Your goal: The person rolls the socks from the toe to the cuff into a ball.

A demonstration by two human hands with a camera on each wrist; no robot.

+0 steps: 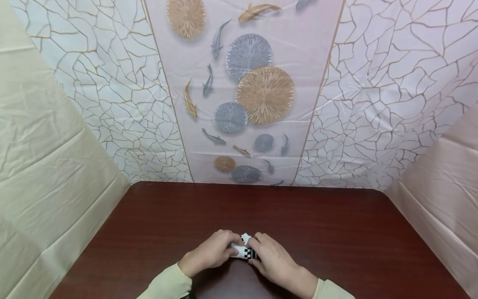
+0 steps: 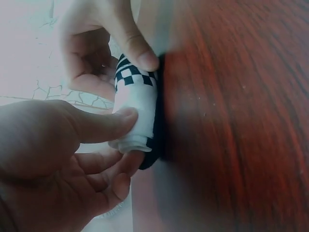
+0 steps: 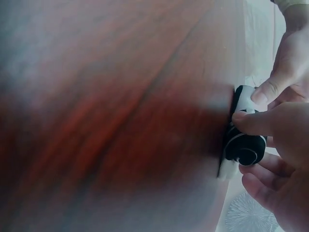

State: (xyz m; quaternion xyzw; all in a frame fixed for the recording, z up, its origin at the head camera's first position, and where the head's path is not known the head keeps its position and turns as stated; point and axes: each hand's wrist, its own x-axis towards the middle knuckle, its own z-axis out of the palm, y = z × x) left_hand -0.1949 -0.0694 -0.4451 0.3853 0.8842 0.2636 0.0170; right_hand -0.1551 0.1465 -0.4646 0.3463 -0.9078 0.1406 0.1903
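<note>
A small rolled-up cloth, white with a black-and-white checkered band (image 1: 244, 250), lies on the dark red wooden table (image 1: 317, 224) near its front edge. Both hands hold it. My left hand (image 1: 210, 252) pinches the white end (image 2: 137, 116) between thumb and fingers. My right hand (image 1: 271, 259) grips the checkered and black end, whose rolled black spiral (image 3: 245, 147) shows in the right wrist view. The right thumb (image 2: 137, 50) presses on the checkered band. Most of the roll is hidden under the fingers in the head view.
Patterned sheets hang behind the table, with crackle lines and a centre panel of fish and round discs (image 1: 248, 91). Plain cream sheets (image 1: 48, 166) close off the left and right sides. Pale green sleeves (image 1: 168, 284) cover both forearms.
</note>
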